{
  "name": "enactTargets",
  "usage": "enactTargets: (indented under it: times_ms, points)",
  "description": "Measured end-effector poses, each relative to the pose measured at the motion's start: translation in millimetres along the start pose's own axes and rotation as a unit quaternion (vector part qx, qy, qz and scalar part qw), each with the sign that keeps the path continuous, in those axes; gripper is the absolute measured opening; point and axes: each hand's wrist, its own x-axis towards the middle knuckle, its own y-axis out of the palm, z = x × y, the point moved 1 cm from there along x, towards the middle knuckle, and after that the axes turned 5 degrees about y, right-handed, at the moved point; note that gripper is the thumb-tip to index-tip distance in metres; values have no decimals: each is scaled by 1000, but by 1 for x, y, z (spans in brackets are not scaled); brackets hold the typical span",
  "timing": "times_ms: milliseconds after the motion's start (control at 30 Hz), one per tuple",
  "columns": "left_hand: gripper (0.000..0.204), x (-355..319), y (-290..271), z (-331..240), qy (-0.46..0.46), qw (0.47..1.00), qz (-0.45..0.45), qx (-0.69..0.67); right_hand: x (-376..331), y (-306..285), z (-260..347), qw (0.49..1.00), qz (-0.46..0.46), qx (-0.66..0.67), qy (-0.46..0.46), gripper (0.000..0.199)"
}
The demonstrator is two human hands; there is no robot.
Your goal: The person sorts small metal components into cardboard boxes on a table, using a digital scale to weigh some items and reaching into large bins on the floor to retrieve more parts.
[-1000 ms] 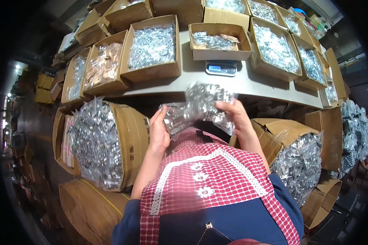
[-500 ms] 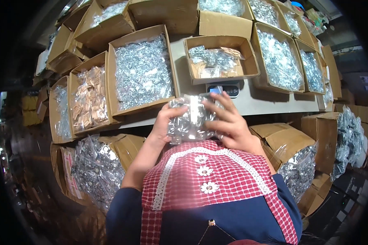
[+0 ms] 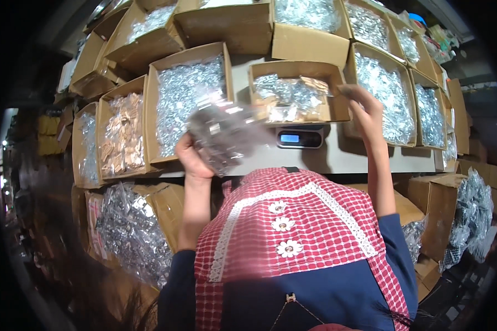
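Observation:
A clear plastic bag of small shiny metal pieces [image 3: 223, 132] is in my left hand [image 3: 196, 160], held up in front of the boxes on the left and smeared by motion. My fingers close on its lower left side. My right hand [image 3: 367, 107] reaches forward to the right rim of a small cardboard box [image 3: 301, 117], its bent fingers and thumb on the rim. Bagged silvery parts [image 3: 292, 91] and copper-coloured pieces [image 3: 315, 84] lie in that box. Just in front of it is a weighing scale [image 3: 300, 138] with a lit blue display.
Around the light table [image 3: 248, 160] stand open boxes of bagged metal parts, such as a large box [image 3: 190, 94] and a right-hand box [image 3: 384, 94]. A box of copper-coloured pieces [image 3: 124, 132] is on the left. Below the table edge, filled bags [image 3: 132, 226] bulge from boxes.
Both hands were on the bag at the middle. The right hand has let go and moved forward right to the small box's rim; the left hand has carried the bag left. The display now shows.

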Motion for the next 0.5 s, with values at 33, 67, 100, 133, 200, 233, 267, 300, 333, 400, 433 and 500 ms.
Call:
enactTargets:
  times_ms: [33,67,100,133,200,233,267,300,333,400,433,500]
  points:
    - [52,-4,-19,-2,48,999,11,20,14,2,-3,997,45,-58,-17,28]
    - [54,-6,-33,-6,96,994,23,40,28,5,-6,989,90,-115,-35,29]
    - [56,0,-20,-14,71,996,5,48,41,12,-14,969,122,-187,-101,35]
    - [53,-3,-5,-13,61,997,43,33,52,20,-26,940,153,-257,-166,42]
    - [51,2,-37,-24,126,991,-49,14,64,31,-40,879,199,-373,-222,48]
    - [50,2,-45,-24,105,994,-18,26,72,33,-45,857,176,-432,-219,42]
    - [50,0,-41,-24,101,994,0,34,83,38,-45,831,155,-486,-221,36]
    - [49,-3,-37,-21,107,994,-18,32,90,38,-43,836,100,-494,-217,29]
    - [48,-4,-31,-17,112,993,-35,30,97,33,-40,838,45,-501,-211,23]
    - [47,-4,-38,-17,104,994,-6,22,103,33,-33,843,22,-491,-216,18]
    - [46,-2,-54,-19,112,993,-30,14,104,35,-30,854,51,-495,-150,16]
    - [47,1,-51,-18,117,992,-30,27,103,37,-34,884,64,-446,-127,18]
